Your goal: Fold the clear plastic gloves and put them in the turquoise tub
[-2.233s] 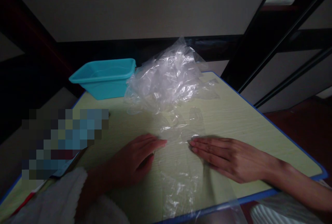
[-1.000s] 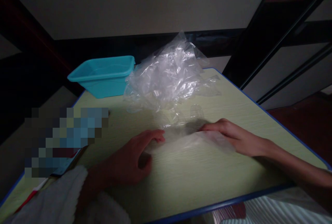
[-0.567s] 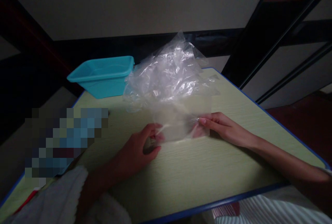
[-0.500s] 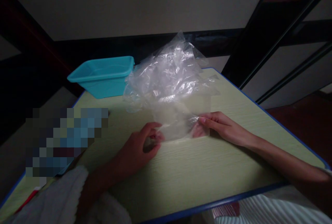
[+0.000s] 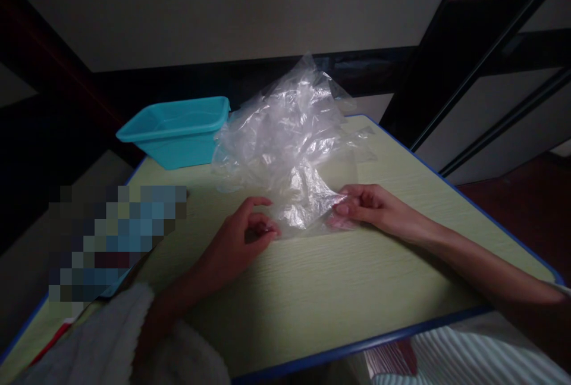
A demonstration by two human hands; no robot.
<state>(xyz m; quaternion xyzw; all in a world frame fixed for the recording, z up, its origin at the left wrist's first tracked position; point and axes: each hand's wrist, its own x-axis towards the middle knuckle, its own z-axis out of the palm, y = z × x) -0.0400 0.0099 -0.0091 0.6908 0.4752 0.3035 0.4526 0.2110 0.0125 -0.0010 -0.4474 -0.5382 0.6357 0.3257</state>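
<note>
A: Surface and room?

B: You're at a pale wood-grain tabletop [image 5: 307,290] with blue edging [image 5: 383,338]. A grey-brown wall panel [image 5: 254,10] fills the top of the frame; reddish floor [image 5: 499,212] shows at the right. Light's dim.

A: Counts?

B: One teal bin [image 5: 182,150], upper left of centre. One heap of clear plastic [image 5: 289,120], upper centre, just beside the bin; layers overlap, can't count them. One clear plastic sheet [image 5: 298,209], mid-frame, against the heap's near side. One pixelated item [image 5: 118,242], lower left, unreadable. One red strip [image 5: 51,342] below that. Two hands, both yours.

A: Grip?

B: Your left hand [image 5: 234,245] has thumb and finger pinched on the sheet's near left corner. Your right hand [image 5: 383,209] pinches its right side. Sheet spans the gap between them. Near edge on the tabletop or just above it: can't tell.
</note>
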